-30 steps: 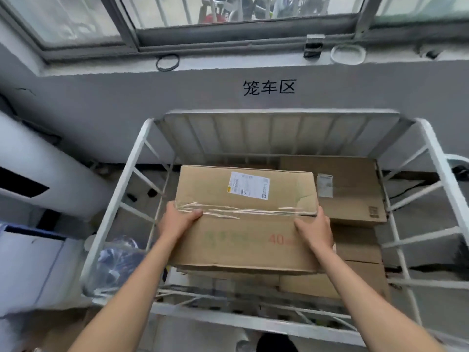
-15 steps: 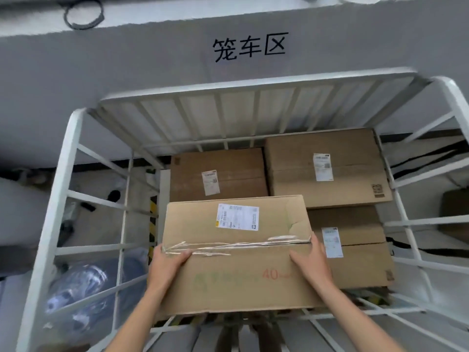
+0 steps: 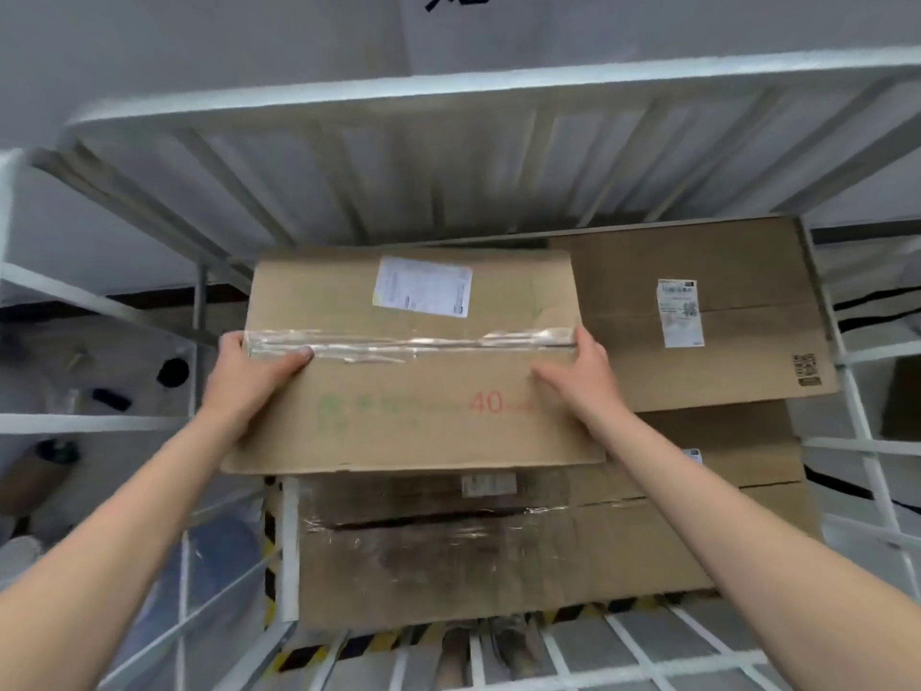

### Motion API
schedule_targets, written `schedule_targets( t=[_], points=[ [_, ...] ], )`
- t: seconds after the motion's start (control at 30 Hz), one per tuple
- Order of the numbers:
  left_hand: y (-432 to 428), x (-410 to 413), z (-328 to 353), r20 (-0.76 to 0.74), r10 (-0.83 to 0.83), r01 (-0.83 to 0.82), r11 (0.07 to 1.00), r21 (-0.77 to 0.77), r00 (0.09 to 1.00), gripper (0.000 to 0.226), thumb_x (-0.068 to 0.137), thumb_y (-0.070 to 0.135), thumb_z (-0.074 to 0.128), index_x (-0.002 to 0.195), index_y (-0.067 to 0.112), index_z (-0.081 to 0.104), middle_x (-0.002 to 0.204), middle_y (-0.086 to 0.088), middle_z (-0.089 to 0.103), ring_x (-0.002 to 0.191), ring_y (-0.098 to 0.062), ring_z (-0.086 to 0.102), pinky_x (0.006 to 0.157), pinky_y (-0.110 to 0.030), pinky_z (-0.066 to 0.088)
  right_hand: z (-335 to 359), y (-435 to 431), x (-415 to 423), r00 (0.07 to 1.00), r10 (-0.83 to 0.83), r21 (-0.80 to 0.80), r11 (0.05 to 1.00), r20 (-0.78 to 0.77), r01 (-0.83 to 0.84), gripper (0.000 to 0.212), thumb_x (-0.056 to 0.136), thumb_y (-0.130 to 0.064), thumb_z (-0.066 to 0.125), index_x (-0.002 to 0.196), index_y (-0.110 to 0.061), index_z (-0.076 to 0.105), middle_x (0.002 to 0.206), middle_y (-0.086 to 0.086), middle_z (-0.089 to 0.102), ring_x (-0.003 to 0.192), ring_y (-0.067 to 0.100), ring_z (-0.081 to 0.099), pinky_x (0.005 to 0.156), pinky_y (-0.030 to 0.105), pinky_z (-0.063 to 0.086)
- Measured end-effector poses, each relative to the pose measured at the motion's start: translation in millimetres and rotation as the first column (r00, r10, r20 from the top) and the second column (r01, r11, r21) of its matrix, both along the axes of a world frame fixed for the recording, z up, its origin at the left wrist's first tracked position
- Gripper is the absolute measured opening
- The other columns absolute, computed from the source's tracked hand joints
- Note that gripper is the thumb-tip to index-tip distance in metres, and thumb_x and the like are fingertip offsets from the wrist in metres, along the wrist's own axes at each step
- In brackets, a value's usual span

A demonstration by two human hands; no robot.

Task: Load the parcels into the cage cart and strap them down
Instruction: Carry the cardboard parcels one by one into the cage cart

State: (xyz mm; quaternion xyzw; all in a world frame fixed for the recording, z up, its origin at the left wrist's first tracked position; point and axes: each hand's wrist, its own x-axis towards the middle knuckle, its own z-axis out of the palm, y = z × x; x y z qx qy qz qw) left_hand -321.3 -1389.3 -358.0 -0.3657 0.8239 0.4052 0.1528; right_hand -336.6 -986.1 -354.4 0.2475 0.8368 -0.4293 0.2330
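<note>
View from the head, looking down into a white metal cage cart (image 3: 448,94) against a grey wall.

The cart's side bars stand out to the left of the left hand (image 3: 244,376). That hand grips the left end of a brown cardboard parcel (image 3: 413,391). Its thumb (image 3: 286,355) lies flat on top, along a strip of shiny clear tape (image 3: 413,341). Its other fingers wrap round the end, out of sight.

The parcel spans the gap between the two hands. It has a white shipping label (image 3: 422,293) just beyond the tape. It sits inside the cart, over a darker taped box (image 3: 498,551) that lies beneath the hands. Whether the two already touch cannot be told.

The right hand (image 3: 580,376) clasps the parcel's right end, thumb on the top face and fingers round the edge. Just right of those fingers is a larger labelled box (image 3: 722,351), at about the same level.

This looks like the loading step, with the parcel being placed on the stack. The next move likely calls for setting it flat and square beside the larger box, then freeing both hands. No strap crosses the boxes yet.
</note>
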Motion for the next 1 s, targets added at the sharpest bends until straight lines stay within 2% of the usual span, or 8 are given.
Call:
schedule_targets(
  t=[0.1,0.2,0.27,0.4,0.5,0.63,0.83,1.0],
  points=[
    [3.8,-40.2,-25.5,-0.065,0.016,-0.010,0.996,0.083,0.998,0.092,0.063,0.056,0.086,0.133,0.020,0.039,0.123,0.002,0.060,0.110,-0.022,0.061,0.098,-0.044,0.050,-19.6,1.4,-41.5,0.998,-0.009,0.006,1.000,-0.055,0.009,0.093,0.084,-0.032,0.076,0.159,-0.020,0.023,0.161,0.002,0.028,0.142,0.024,0.039,0.112,0.034,0.034],
    [16.4,-67.4,-53.1,-0.081,0.030,-0.018,0.989,0.148,0.996,0.098,0.071,0.047,0.087,0.144,0.016,0.029,0.124,0.005,0.054,0.110,-0.017,0.056,0.092,-0.033,0.045,-40.7,10.8,-75.2,0.993,-0.047,-0.025,0.999,-0.107,0.044,0.093,0.082,-0.032,0.078,0.158,-0.020,0.025,0.160,0.002,0.031,0.141,0.021,0.039,0.106,0.026,0.031],
    [22.2,-73.7,-73.2,-0.082,0.030,-0.018,0.989,0.149,0.996,0.099,0.076,0.043,0.085,0.148,0.014,0.024,0.127,0.002,0.051,0.111,-0.018,0.053,0.092,-0.032,0.041,-56.3,15.3,-86.4,0.992,-0.064,-0.048,0.997,-0.110,0.059,0.095,0.082,-0.030,0.079,0.159,-0.019,0.024,0.162,0.002,0.030,0.143,0.021,0.037,0.104,0.024,0.028],
    [22.5,-65.4,-107.8,-0.017,0.025,-0.023,0.990,0.137,1.000,0.097,0.079,0.045,0.082,0.150,0.017,0.022,0.144,-0.007,0.049,0.126,-0.027,0.051,0.102,-0.038,0.041,-87.1,14.4,-78.8,0.998,-0.013,-0.063,0.998,-0.063,0.009,0.101,0.081,-0.030,0.080,0.160,-0.019,0.017,0.165,0.001,0.020,0.148,0.022,0.030,0.116,0.034,0.026],
    [17.0,-63.3,-119.5,-0.027,0.001,0.002,0.992,0.130,1.000,0.099,0.077,0.051,0.081,0.149,0.021,0.021,0.145,-0.006,0.048,0.123,-0.025,0.052,0.103,-0.040,0.042,-100.2,14.5,-73.6,0.994,-0.002,-0.030,1.000,-0.110,-0.001,0.100,0.082,-0.030,0.079,0.160,-0.021,0.017,0.165,0.000,0.019,0.148,0.021,0.029,0.118,0.036,0.025],
    [15.0,-55.2,-120.5,-0.026,-0.028,0.031,0.993,0.117,0.999,0.093,0.079,0.049,0.079,0.148,0.023,0.022,0.143,-0.004,0.049,0.116,-0.021,0.051,0.098,-0.038,0.041,-102.2,16.6,-63.3,0.994,-0.018,-0.040,0.999,-0.108,0.014,0.097,0.085,-0.032,0.076,0.161,-0.023,0.016,0.165,-0.003,0.018,0.148,0.019,0.028,0.112,0.028,0.024],
    [20.9,-36.9,-116.0,-0.008,-0.035,0.036,0.993,0.114,0.999,0.093,0.082,0.047,0.078,0.151,0.019,0.022,0.145,-0.006,0.051,0.128,-0.029,0.053,0.111,-0.050,0.041,-96.7,15.2,-47.7,0.995,-0.048,-0.067,0.997,-0.088,0.043,0.094,0.088,-0.030,0.072,0.161,-0.024,0.014,0.164,-0.003,0.021,0.147,0.020,0.030,0.102,0.023,0.023],
    [24.9,-36.4,-102.2,0.133,-0.099,0.089,0.993,0.079,0.986,0.113,0.089,0.051,0.069,0.158,0.019,-0.015,0.164,-0.013,0.024,0.147,-0.037,0.031,0.120,-0.050,0.027,-83.7,15.8,-39.7,0.998,-0.045,-0.064,0.997,-0.047,0.042,0.090,0.088,-0.027,0.070,0.161,-0.025,0.017,0.163,0.002,0.024,0.146,0.023,0.033,0.107,0.025,0.026]
  ],
)
